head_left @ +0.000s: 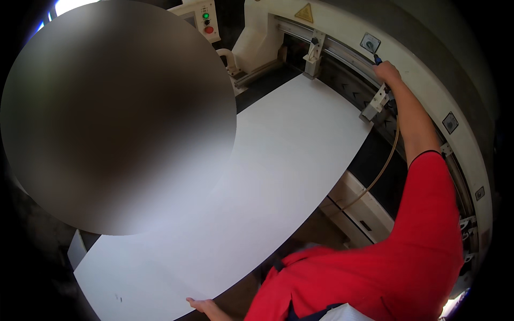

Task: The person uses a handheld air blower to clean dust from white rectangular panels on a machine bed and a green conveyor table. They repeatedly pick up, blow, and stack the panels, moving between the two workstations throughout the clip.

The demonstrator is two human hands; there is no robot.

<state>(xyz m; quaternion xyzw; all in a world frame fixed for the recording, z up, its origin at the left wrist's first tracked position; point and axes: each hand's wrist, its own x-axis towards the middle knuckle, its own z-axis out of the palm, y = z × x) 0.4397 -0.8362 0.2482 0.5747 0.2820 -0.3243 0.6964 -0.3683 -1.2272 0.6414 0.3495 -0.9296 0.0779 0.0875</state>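
Observation:
A large white sheet (267, 160) slopes across the middle, from the machine at the back right down to the lower left. My left hand (202, 305) is at its near edge, overlapping it, with the fingers stretched out and the palm turned partly up. Far out at the right, my right hand (388, 73) is closed around a slim tool with a dark blue end (378, 60), held by the machine's beam. Just beyond its tip is a small square plate with a round knob (370, 43). Most of the tool is hidden in my fist.
A cream machine beam (428, 80) curves over the back and right. Two metal clamps, one left (313, 56) and one right (375, 104), stand at the sheet's far edge. A yellowish hose (383, 171) hangs below my forearm. A control panel (206, 21) stands behind. A blurred disc hides the left.

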